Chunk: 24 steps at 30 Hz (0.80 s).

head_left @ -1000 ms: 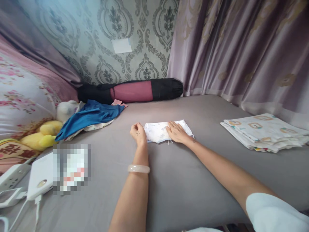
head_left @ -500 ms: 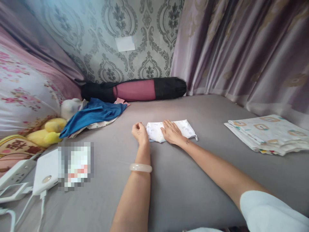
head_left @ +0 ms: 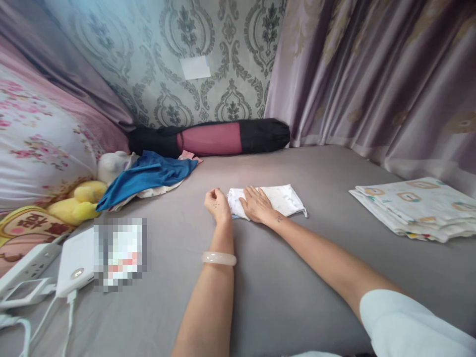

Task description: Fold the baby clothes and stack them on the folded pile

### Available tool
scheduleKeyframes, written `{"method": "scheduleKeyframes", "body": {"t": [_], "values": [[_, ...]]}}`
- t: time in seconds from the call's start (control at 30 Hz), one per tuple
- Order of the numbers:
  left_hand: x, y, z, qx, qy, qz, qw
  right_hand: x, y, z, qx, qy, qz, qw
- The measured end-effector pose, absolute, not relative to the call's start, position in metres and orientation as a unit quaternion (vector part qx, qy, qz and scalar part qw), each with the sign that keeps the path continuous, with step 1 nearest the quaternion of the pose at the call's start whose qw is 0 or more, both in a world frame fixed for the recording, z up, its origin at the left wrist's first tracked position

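Observation:
A small folded white cloth with a faint print lies flat on the grey bed sheet, and a short white loop sticks out at its lower right corner. My right hand rests palm down on the left half of the cloth, fingers stretched out. Just beside the cloth's left end is my left hand, its fingers curled together; whatever is inside them, if anything, is hidden. A pale bangle circles my left wrist.
On the right lies a stack of folded printed cloths. Blue clothing is heaped at the left, near a yellow plush toy. A white power bank with cables sits front left. A black and pink roll lies along the wall.
My right hand has slid a little left across the cloth, closer to my left hand. The left hand stays curled at the cloth's left end. The view has shifted slightly.

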<state>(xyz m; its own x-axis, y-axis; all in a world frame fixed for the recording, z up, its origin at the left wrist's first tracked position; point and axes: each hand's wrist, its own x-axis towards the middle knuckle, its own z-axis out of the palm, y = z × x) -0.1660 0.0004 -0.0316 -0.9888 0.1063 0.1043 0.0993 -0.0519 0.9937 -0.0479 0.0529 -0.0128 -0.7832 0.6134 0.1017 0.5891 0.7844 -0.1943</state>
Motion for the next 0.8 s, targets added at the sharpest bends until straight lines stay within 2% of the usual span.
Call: {"method": "scheduleKeyframes", "body": {"t": [0.27, 0.43, 0.8], "values": [[-0.164, 0.001, -0.028, 0.066, 0.68, 0.73, 0.007, -0.051, 0.053, -0.008, -0.327, -0.94, 0.087, 0.05], [-0.163, -0.002, -0.022, 0.066, 0.678, 0.732, -0.001, -0.068, 0.043, -0.004, -0.303, -0.943, 0.108, 0.08], [-0.162, -0.003, -0.02, 0.064, 0.676, 0.734, -0.004, -0.077, 0.039, -0.013, -0.301, -0.94, 0.143, 0.07]]}}
